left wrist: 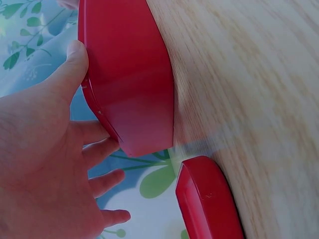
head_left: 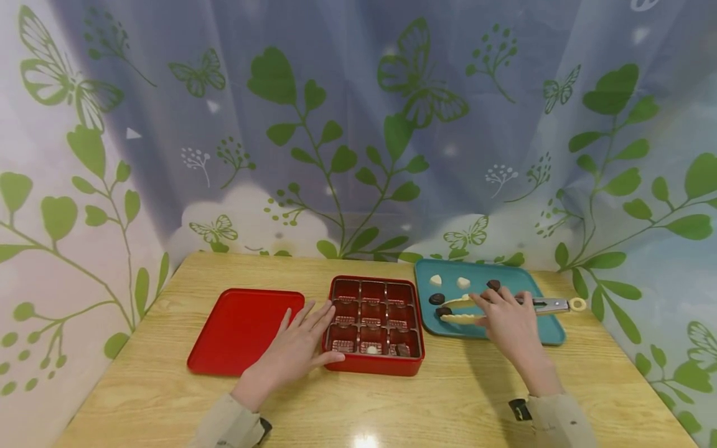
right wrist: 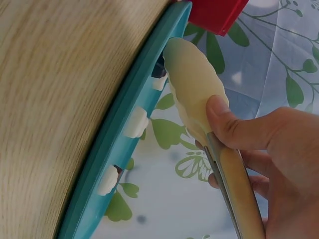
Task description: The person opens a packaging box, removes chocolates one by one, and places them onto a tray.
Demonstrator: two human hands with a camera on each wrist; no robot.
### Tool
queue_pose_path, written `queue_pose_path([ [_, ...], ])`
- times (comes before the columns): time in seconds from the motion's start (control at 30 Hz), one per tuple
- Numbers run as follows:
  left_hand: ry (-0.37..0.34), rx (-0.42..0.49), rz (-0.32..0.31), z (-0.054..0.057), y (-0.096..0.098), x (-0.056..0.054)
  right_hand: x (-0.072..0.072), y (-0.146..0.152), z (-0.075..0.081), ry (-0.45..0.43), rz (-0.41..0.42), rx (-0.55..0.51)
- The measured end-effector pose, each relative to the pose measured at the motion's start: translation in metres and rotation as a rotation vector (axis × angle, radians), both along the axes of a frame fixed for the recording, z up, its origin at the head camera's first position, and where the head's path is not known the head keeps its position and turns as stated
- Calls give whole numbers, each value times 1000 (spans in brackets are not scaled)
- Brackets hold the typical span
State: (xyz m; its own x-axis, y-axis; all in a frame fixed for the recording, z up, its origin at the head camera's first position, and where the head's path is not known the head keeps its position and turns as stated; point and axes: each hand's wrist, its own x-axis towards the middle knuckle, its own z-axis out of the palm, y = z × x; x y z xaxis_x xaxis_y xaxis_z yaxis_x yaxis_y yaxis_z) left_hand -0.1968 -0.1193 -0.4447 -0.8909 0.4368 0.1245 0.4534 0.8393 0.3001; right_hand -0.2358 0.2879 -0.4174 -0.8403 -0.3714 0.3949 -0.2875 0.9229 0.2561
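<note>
My left hand point(head_left: 299, 342) rests with spread, straight fingers at the left rim of a red box point(head_left: 372, 365). Its thumb touches the near edge, as the left wrist view also shows. Clear dividers split the box into several compartments; a white chocolate point(head_left: 372, 350) lies in the front middle one and a dark chocolate point(head_left: 402, 350) in the front right one. With my right hand point(head_left: 512, 320) I grip tongs point(right wrist: 192, 79) with cream tips and metal handles. Low over the teal tray point(head_left: 504, 270), the tips are around a dark, heart-like chocolate point(head_left: 443, 311).
More white chocolates point(head_left: 463, 282) and dark chocolates point(head_left: 493, 284) lie on the tray, right of the box. A flat red lid point(head_left: 241, 326) lies to the left, partly under my left hand in view. A patterned curtain point(head_left: 347, 124) hangs behind the wooden table point(head_left: 448, 398).
</note>
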Motion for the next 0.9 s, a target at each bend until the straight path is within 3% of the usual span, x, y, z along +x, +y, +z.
queue_pose_path([
  [0.37, -3, 0, 1, 0, 0, 0, 2, 2, 1, -19, 21, -31],
  [0.6, 17, -10, 0, -1, 0, 0, 4, 1, 11, 94, 61, -81],
  [0.9, 13, -10, 0, -1, 0, -1, 8, -18, 19, 164, 149, -88],
])
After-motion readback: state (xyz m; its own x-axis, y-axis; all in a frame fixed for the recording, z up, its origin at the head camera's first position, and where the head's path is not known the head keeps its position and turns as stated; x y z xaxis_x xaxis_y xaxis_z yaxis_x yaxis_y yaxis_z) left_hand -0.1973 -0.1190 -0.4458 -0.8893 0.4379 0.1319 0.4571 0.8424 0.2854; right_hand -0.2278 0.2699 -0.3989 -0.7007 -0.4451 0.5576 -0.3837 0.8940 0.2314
